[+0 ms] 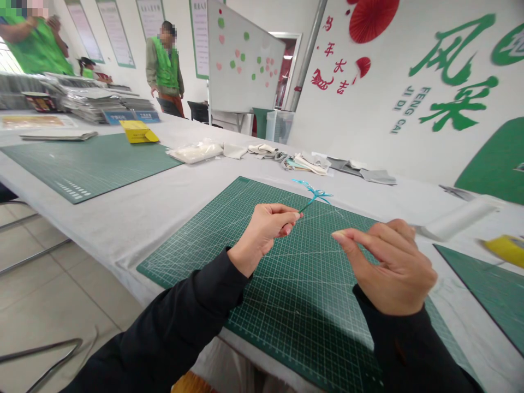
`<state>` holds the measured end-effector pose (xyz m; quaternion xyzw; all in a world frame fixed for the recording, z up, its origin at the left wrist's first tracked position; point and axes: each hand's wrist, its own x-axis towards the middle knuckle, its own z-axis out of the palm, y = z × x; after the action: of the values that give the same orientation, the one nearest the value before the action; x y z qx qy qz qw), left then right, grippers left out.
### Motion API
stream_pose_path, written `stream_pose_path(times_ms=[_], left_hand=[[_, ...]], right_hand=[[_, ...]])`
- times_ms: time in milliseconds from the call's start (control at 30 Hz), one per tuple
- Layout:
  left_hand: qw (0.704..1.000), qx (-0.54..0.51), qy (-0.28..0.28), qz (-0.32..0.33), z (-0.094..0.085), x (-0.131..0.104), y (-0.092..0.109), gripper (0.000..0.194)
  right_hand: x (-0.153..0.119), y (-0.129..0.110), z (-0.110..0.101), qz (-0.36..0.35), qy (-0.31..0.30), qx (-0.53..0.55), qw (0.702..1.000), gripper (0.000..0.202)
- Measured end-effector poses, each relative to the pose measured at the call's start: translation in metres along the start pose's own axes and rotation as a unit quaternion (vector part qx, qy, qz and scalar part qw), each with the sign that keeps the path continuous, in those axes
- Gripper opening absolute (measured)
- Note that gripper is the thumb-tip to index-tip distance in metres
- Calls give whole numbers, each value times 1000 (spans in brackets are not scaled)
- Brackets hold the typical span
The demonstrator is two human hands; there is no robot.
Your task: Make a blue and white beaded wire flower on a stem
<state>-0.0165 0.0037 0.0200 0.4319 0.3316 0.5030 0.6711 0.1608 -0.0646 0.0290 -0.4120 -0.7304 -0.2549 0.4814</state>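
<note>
Hands: two, both bare, dark sleeves (176, 311) on both. Left hand (264, 232) grips one slender stemmed piece (316, 193), green stem pinched between thumb and fingers, blue strands fanning out at the far tip. Piece is raised above the middle mat (282, 278), near its far edge. Right hand (393, 267) well apart from it, thumb and forefinger brought together at the tips, other fingers curled; cannot tell whether a fine strand lies between them.

Cutting mats, green: three. Middle one under the hands; left mat (94, 164); right mat (491, 295), cut off by the picture edge. All on one white-covered counter (164, 210).

Along the far side: one clear bag (198, 152) of whitish material, then a row of cloth pieces (309, 164), several, overlapping, exact count not possible. Yellow box (138, 132), one, on the left mat's far edge. Blue signs (118, 117), two, before grey stacks (92, 103). Dark tub (40, 102), one, beside the stacks. Right side: one white roll (462, 218); one yellow item (505, 250), blurred.

Beyond: three people (167, 65) in green; one whiteboard (229, 93).
</note>
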Motion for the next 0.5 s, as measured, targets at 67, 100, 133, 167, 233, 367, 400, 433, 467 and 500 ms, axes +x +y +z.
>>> stream_pose_path(times_ms=[67, 100, 133, 167, 233, 367, 400, 433, 467, 500], left_hand=[[1000, 13, 1, 4, 0, 0, -2, 6], [1000, 21, 2, 6, 0, -1, -2, 6], [1000, 29, 3, 8, 0, -1, -3, 6], [999, 36, 5, 10, 0, -1, -3, 7], [999, 48, 8, 12, 1, -2, -4, 7], [998, 62, 11, 13, 2, -3, -3, 7], [998, 67, 11, 13, 2, -3, -3, 7], [997, 73, 12, 14, 3, -3, -3, 7], [997, 80, 12, 14, 3, -3, -3, 7], [996, 90, 12, 15, 3, -3, -3, 6]], right_hand=[[0, -2, 0, -8, -8, 4, 1000, 8], [0, -2, -1, -11, -11, 5, 1000, 8], [1, -3, -1, -16, -11, 6, 1000, 8], [1, -3, -1, -20, -10, 7, 1000, 8], [1, -4, -2, -28, -11, 8, 1000, 8], [3, -6, -2, -38, -22, 11, 999, 8], [3, -7, -2, -40, -23, 11, 999, 9], [4, -7, -2, -41, -23, 10, 999, 9], [4, -8, -2, -41, -23, 8, 999, 9], [4, -8, -2, -42, -21, 6, 999, 9]])
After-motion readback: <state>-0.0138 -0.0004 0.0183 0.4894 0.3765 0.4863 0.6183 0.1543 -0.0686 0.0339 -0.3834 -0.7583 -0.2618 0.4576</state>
